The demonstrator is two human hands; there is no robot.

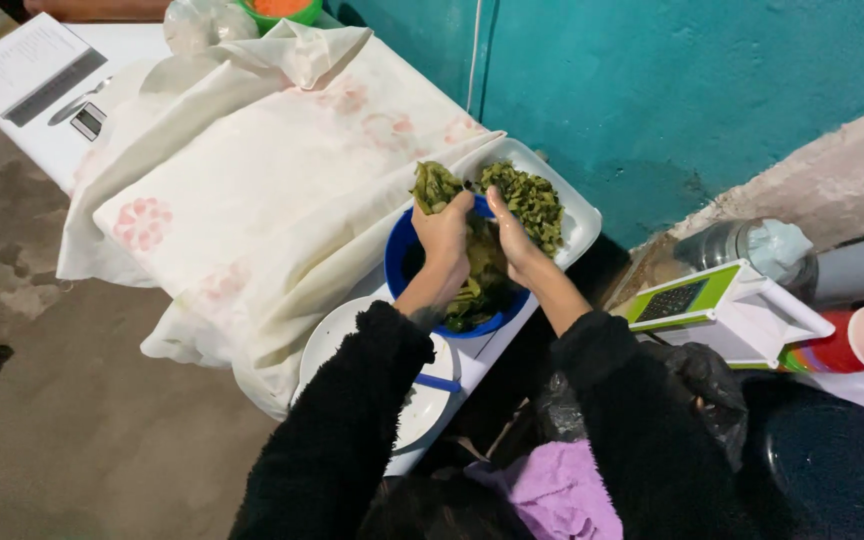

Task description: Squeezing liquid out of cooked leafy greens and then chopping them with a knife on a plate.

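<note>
My left hand point(444, 238) is shut on a bunch of limp green leaves point(434, 184), lifted just above a blue bowl point(399, 262). My right hand point(510, 236) is pressed against the same bunch from the right, fingers closed around it. More dark leaves lie in the bowl under my hands. A white rectangular tray point(580, 220) behind the bowl holds a heap of chopped green pieces point(530, 200). Both forearms are in black fuzzy sleeves.
A white plate point(337, 335) with a blue-handled utensil point(438, 382) sits near me. A white floral cloth point(252, 180) covers the table. A green-and-white chopper point(697, 300), metal pot point(727, 245), dark basin point(832, 460) and teal wall point(652, 80) lie right; a paper point(22, 62) far left.
</note>
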